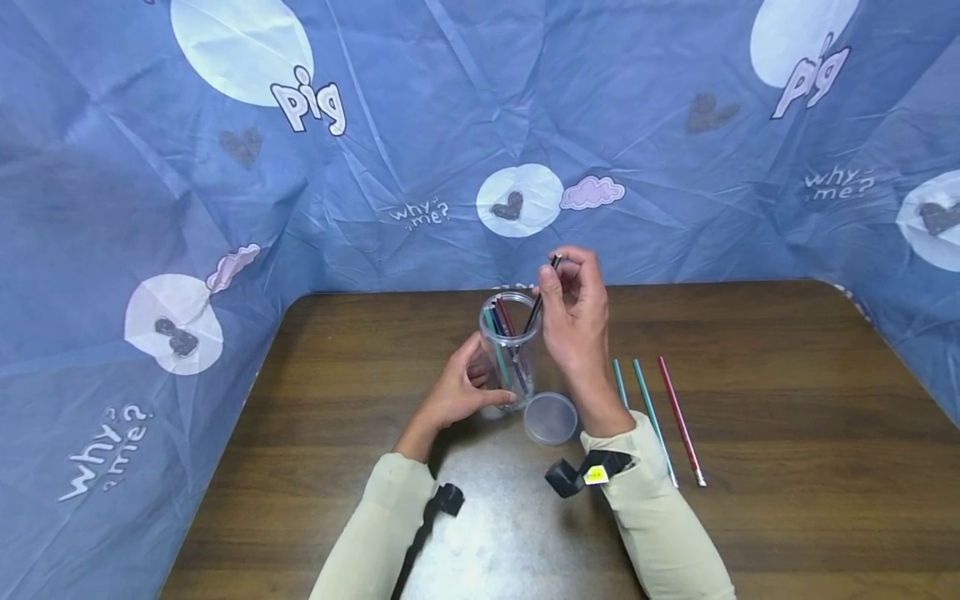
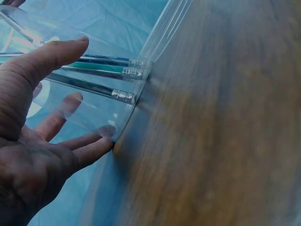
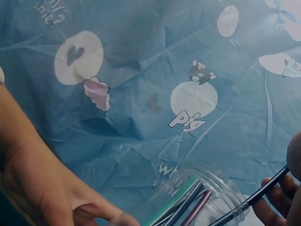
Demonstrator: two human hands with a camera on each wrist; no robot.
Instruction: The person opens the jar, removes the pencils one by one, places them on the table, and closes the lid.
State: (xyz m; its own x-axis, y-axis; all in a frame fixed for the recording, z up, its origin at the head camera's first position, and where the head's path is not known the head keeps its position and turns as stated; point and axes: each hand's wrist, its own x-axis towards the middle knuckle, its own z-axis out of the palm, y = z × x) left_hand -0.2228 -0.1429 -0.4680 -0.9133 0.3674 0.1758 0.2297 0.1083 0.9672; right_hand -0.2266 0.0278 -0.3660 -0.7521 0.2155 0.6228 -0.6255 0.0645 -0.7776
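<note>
A clear plastic jar (image 1: 517, 367) stands upright on the table with several pencils inside, among them a green pencil (image 3: 174, 200) and a red pencil (image 3: 196, 208). Curved around the jar's lower side, my left hand (image 1: 463, 385) grips it with the thumb in front. In the left wrist view the pencils' metal ends (image 2: 123, 96) rest near the jar's bottom. My right hand (image 1: 579, 312) pinches a dark pencil (image 1: 536, 310) near its top, and that pencil's lower part is inside the jar's mouth. The jar's round lid (image 1: 551, 418) lies beside its base.
To the right on the wooden table (image 1: 787, 400) lie a red pencil (image 1: 681, 421) and two green pencils (image 1: 649, 408), partly behind the right forearm. A blue printed cloth (image 1: 420, 125) hangs behind and at both sides of the table.
</note>
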